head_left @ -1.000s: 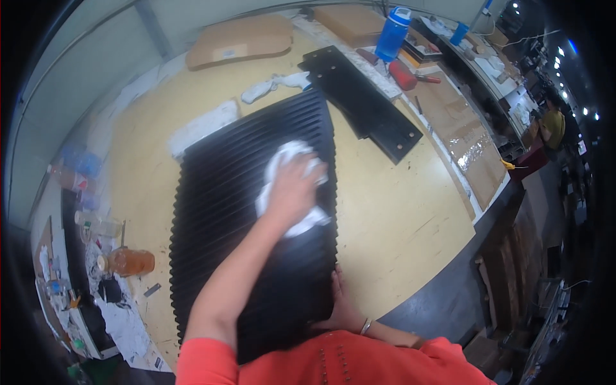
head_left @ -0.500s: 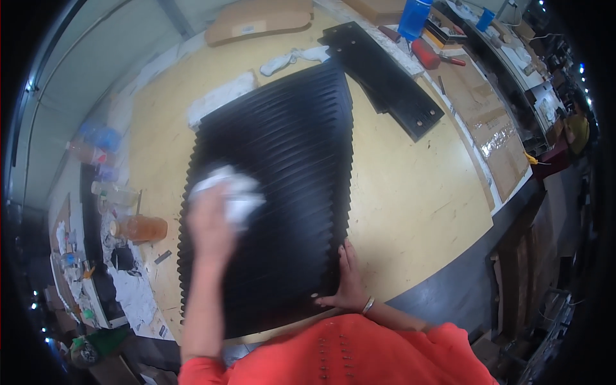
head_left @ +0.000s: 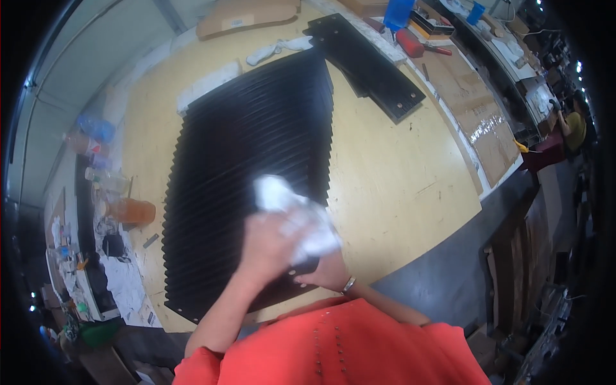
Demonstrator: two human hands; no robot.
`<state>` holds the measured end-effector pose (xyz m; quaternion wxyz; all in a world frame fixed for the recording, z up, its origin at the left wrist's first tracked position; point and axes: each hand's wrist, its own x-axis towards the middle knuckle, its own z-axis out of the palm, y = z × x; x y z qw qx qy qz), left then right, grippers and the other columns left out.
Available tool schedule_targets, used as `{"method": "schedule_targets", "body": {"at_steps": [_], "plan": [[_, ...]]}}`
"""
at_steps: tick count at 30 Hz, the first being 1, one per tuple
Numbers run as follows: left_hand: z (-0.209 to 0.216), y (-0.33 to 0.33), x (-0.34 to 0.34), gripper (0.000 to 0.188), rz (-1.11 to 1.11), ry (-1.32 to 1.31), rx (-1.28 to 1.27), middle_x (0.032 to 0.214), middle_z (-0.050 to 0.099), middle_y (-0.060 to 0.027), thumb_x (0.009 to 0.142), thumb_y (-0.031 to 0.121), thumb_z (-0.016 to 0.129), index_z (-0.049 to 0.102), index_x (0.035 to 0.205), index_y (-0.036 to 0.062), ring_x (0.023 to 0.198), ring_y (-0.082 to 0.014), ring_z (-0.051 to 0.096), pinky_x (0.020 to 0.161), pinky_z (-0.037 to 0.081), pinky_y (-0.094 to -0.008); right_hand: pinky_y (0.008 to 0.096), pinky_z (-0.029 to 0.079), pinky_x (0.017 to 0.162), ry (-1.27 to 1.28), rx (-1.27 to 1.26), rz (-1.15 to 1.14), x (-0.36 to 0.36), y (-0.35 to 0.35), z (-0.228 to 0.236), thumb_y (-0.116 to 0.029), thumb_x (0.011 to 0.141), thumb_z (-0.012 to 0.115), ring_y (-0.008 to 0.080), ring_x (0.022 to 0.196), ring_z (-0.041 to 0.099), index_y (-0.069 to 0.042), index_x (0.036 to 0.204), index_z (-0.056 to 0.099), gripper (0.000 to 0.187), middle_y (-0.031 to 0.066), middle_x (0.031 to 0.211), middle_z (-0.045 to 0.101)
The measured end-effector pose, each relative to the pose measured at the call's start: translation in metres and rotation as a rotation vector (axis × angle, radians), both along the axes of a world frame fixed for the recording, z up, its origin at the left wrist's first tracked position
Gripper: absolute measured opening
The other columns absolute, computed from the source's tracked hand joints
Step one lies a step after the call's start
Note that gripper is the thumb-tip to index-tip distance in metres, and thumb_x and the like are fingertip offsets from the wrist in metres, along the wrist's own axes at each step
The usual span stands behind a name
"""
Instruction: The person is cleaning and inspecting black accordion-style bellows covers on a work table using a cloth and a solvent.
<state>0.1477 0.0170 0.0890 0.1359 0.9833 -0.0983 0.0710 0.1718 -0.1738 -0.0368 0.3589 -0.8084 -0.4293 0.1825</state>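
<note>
Amber bottle (head_left: pixel 133 211), blue bottle (head_left: pixel 399 13), cardboard (head_left: pixel 467 95)

From where I'm standing, the left hand (head_left: pixel 269 240) and the white cloth (head_left: pixel 273 192) are blurring into each other, so I'm not making out how the fingers are gripping, and the bundle is hiding most of the fingers of the right hand (head_left: pixel 328 274) plus a patch of the black ribbed piece (head_left: pixel 244 128). The upper edge of view is cutting off the blue bottle (head_left: pixel 399 14) and the brown board (head_left: pixel 247 18); at far right, a co-worker (head_left: pixel 573 128) is appearing too small for me to tell their handiwork.
</note>
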Motion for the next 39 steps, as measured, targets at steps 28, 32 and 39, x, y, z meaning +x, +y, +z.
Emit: {"method": "schedule_targets", "body": {"at_steps": [28,32,39], "plan": [[-0.037,-0.016,-0.104,0.087,0.329,0.087,0.043,0.151,0.036,-0.0187,0.072,0.049,0.074,0.043,0.142,0.0065,0.137,-0.039,0.035,0.11,0.018,-0.0645,0.0482,0.026,0.115,0.136,0.138,-0.352,-0.011,-0.01,0.009,-0.034,0.053,0.09,0.0437,0.138,0.026,0.001,0.143,0.033,0.112,0.0251,0.15,0.025],[-0.055,0.003,-0.118,0.09,0.402,-0.084,0.118,0.145,0.043,-0.0216,0.071,0.055,0.072,0.046,0.139,0.002,0.132,-0.0387,0.043,0.109,0.027,-0.0575,0.0378,0.039,0.104,0.337,0.388,-0.56,0.0,-0.044,0.022,-0.008,0.073,0.074,0.0329,0.123,0.046,0.0,0.128,0.052,0.06,0.0198,0.13,0.045],[-0.06,0.002,-0.115,0.083,0.42,-0.104,0.161,0.146,0.044,-0.0193,0.074,0.053,0.068,0.048,0.139,0.0054,0.133,-0.0365,0.043,0.11,0.028,-0.0542,0.0446,0.037,0.104,-0.44,0.366,-0.475,0.036,0.049,0.076,-0.014,0.074,0.073,0.038,0.125,0.044,-0.005,0.111,0.06,0.04,0.0201,0.131,0.049]]}}
